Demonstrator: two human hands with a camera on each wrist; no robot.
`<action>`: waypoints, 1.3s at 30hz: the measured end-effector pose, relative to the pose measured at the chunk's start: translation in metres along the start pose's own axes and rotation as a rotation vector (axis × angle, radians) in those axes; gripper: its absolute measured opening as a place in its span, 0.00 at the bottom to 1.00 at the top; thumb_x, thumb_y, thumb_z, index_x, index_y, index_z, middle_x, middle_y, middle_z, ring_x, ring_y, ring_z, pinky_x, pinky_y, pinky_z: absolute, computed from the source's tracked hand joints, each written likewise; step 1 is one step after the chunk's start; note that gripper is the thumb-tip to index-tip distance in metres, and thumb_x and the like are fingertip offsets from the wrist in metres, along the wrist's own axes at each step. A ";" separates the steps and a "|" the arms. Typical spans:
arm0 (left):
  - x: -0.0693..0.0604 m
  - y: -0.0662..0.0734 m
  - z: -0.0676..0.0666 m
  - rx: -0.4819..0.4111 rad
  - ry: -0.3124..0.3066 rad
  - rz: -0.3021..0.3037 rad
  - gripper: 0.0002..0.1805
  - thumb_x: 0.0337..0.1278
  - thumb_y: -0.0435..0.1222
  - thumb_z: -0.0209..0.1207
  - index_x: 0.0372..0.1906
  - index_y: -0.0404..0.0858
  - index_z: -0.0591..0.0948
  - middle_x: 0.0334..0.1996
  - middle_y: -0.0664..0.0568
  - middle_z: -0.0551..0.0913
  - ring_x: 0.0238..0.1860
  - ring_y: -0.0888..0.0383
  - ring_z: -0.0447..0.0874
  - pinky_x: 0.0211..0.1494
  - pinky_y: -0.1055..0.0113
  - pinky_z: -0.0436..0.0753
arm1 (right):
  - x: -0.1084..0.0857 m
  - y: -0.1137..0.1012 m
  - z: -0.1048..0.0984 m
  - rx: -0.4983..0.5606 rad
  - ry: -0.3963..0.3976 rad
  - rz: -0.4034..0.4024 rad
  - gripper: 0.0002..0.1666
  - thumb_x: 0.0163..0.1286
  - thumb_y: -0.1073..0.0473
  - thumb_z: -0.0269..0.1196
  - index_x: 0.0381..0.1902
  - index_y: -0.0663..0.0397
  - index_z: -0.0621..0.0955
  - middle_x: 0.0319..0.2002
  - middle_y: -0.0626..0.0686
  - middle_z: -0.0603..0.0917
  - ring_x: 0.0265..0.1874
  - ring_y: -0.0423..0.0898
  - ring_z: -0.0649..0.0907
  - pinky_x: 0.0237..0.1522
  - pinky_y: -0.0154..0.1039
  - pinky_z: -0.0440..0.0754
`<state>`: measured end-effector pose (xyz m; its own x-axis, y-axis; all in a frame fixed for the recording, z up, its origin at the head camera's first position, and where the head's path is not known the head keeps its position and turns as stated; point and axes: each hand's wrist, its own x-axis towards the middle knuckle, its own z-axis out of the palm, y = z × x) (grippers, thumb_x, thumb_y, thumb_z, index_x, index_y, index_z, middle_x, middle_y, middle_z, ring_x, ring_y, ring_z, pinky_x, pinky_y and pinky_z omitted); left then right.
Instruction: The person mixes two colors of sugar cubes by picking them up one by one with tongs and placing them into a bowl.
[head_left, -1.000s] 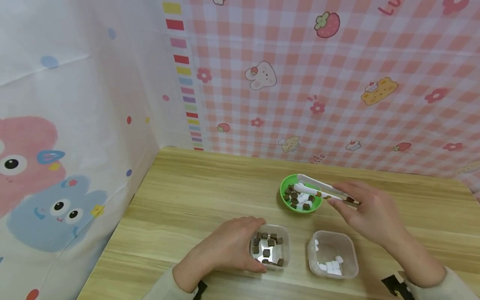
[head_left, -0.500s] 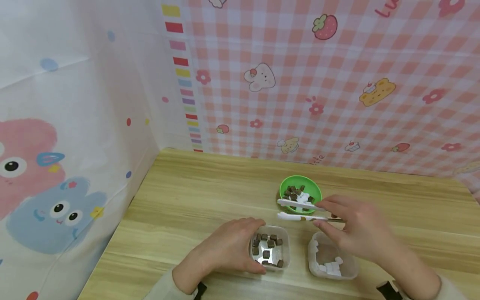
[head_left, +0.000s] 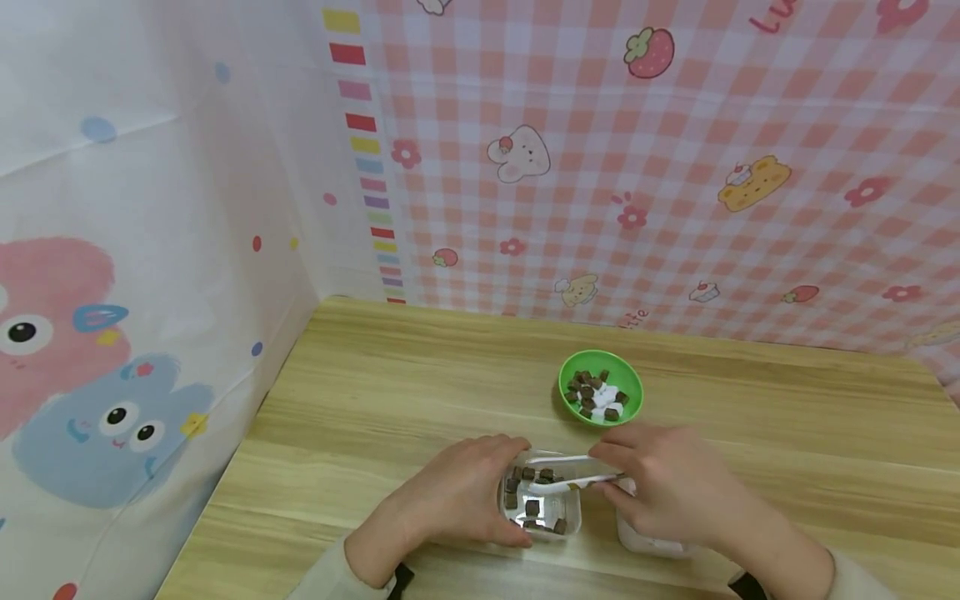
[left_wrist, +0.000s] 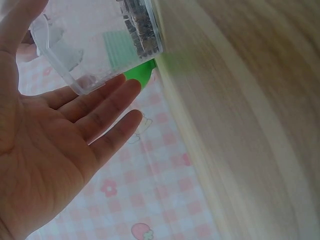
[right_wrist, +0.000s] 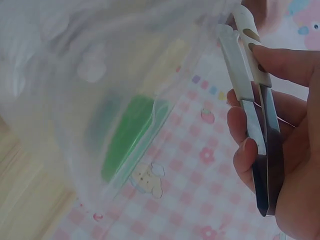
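Observation:
My left hand (head_left: 457,492) holds the left side of a clear plastic container (head_left: 555,510), thumb at the near side and fingers at the far side. Several small brown cubes (head_left: 532,507) lie in it. My right hand (head_left: 671,492) grips white-tipped metal tongs (head_left: 551,488), whose arms stand apart over that container; nothing shows between their tips. The right wrist view shows the fingers and thumb along both arms of the tongs (right_wrist: 237,65). Below the right hand is a second clear container (head_left: 652,546), mostly hidden.
A green bowl (head_left: 600,361) with brown cubes and white pieces (head_left: 602,398) stands behind the containers. All of it rests on a wood-grain table (head_left: 390,375). A pink checked cloth (head_left: 585,192) hangs along the back, and a white printed cloth (head_left: 187,208) at the left.
My right hand has brought the tongs from the green bowl toward me and left, over the brown-cube container. A white piece has come to the second container's far-left corner. The left hand stays put.

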<state>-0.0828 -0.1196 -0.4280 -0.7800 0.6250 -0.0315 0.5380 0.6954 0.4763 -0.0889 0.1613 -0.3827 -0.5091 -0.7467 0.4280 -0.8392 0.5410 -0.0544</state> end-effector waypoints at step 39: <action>0.000 -0.001 0.000 0.011 -0.005 0.005 0.53 0.36 0.60 0.81 0.69 0.40 0.75 0.58 0.54 0.84 0.57 0.59 0.82 0.62 0.58 0.81 | 0.037 -0.045 0.014 -0.285 -0.308 -0.127 0.12 0.38 0.60 0.75 0.17 0.48 0.80 0.20 0.46 0.76 0.18 0.43 0.73 0.17 0.36 0.70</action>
<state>-0.0836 -0.1200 -0.4286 -0.7753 0.6306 -0.0337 0.5457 0.6958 0.4670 -0.0730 0.1038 -0.3773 -0.4743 -0.8716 0.1238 -0.8349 0.4899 0.2508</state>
